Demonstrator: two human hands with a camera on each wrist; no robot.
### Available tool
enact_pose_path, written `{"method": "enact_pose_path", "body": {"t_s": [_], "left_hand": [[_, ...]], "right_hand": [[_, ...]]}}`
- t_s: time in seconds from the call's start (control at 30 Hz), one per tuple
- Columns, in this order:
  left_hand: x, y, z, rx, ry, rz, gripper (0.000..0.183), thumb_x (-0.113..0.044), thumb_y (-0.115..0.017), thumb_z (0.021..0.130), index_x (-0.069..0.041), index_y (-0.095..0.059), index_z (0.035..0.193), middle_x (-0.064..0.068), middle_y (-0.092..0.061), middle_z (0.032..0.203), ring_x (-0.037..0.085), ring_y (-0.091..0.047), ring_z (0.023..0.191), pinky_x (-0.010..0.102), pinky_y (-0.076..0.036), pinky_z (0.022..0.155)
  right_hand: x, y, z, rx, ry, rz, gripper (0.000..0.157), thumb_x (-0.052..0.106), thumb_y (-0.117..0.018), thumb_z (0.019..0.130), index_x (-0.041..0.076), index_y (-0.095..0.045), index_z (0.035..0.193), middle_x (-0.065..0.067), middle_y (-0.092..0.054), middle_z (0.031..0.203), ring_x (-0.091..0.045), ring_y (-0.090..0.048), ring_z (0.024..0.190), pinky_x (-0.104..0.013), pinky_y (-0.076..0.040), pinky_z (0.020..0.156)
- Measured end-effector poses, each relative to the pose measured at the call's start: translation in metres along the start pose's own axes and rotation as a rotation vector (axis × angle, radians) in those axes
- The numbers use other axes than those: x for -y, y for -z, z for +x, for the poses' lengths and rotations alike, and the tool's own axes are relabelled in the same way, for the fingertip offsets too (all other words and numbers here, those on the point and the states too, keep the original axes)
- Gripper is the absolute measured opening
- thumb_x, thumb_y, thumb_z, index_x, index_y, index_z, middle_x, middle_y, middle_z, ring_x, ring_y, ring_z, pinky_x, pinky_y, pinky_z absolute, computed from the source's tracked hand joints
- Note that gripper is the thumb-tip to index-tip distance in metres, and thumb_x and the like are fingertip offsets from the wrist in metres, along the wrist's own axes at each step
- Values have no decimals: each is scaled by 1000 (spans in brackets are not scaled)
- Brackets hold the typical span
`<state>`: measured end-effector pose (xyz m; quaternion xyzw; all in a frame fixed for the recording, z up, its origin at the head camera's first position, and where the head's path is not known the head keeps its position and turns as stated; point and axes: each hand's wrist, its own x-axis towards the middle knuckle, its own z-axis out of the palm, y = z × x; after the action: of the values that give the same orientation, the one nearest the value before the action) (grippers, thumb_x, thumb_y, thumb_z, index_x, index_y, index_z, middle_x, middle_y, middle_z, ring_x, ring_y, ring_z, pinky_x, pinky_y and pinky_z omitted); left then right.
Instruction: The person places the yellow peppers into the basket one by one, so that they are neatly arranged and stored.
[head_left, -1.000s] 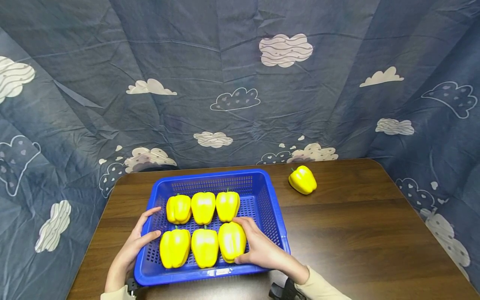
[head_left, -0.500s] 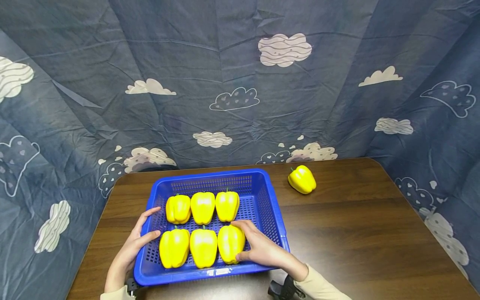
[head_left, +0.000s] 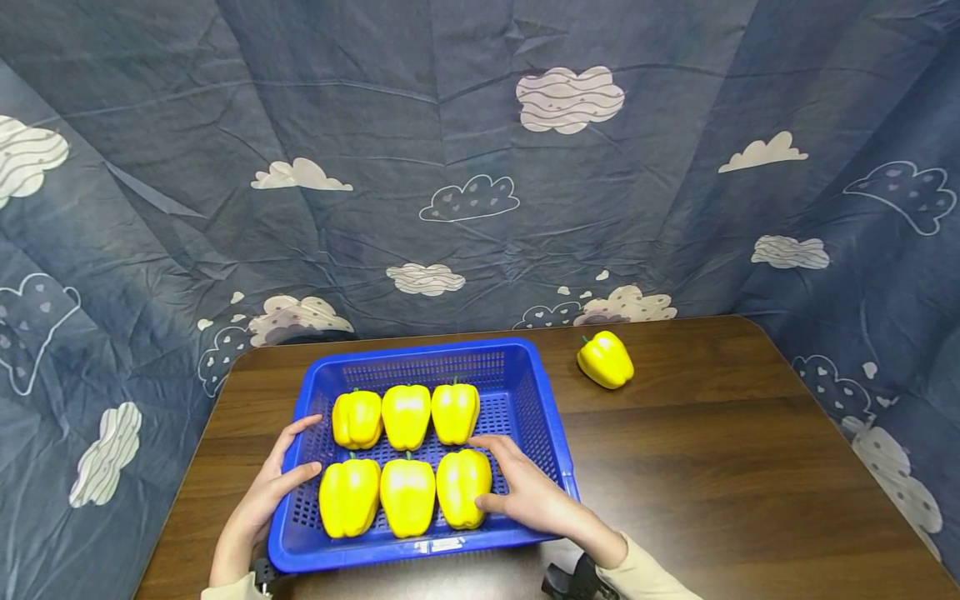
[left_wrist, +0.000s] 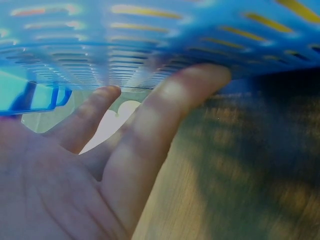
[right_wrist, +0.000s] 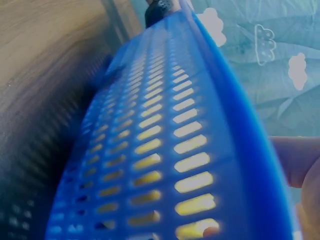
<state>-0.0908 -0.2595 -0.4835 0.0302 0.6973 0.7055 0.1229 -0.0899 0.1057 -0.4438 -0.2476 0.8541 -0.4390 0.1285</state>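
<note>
A blue perforated basket holds yellow bell peppers in two rows of three. My left hand lies at the basket's left side, its thumb and a finger reaching over the rim. In the left wrist view the straight fingers lie close along the slotted wall. My right hand is inside the front right part, beside the front-row right bell pepper. Its thumb overlaps that pepper's right side, and the fingertips are beyond its far end. In the right wrist view the basket wall hides most of the hand.
One more yellow bell pepper lies on the brown wooden table, to the right of the basket near the back edge. A dark blue curtain with cloud prints hangs behind and around the table.
My right hand's grip on the front right bell pepper has loosened; its thumb has slid up and right. That pepper sits slightly nearer the front. The left hand and basket have stayed put.
</note>
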Motion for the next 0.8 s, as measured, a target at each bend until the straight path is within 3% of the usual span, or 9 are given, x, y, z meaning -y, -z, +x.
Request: {"method": "enact_pose_path", "body": {"t_s": [0.2, 0.4, 0.8], "left_hand": [[-1, 0, 0, -2, 15, -6, 59, -6, -48, 95, -16, -22, 147, 25, -16, 147, 16, -49, 114, 35, -49, 85], [0, 0, 0, 1, 8, -12, 59, -5, -48, 94, -15, -22, 146, 25, -16, 146, 14, -51, 112, 34, -49, 85], [-1, -1, 0, -17, 27, 4, 59, -6, -49, 94, -15, -23, 146, 23, -15, 147, 19, -49, 114, 35, -49, 85]], "right_hand": [[0, 14, -4, -39, 29, 77, 61, 6, -69, 81, 2, -43, 136, -16, -46, 131, -37, -46, 120, -51, -42, 95], [-3, 28, -9, -75, 53, 205, 60, 2, -68, 83, -1, -42, 136, -21, -43, 135, -39, -41, 125, -48, -38, 99], [-11, 51, -12, -170, 94, 287, 58, -4, -68, 81, -2, -43, 134, -23, -45, 136, -39, -42, 126, -42, -38, 100]]}}
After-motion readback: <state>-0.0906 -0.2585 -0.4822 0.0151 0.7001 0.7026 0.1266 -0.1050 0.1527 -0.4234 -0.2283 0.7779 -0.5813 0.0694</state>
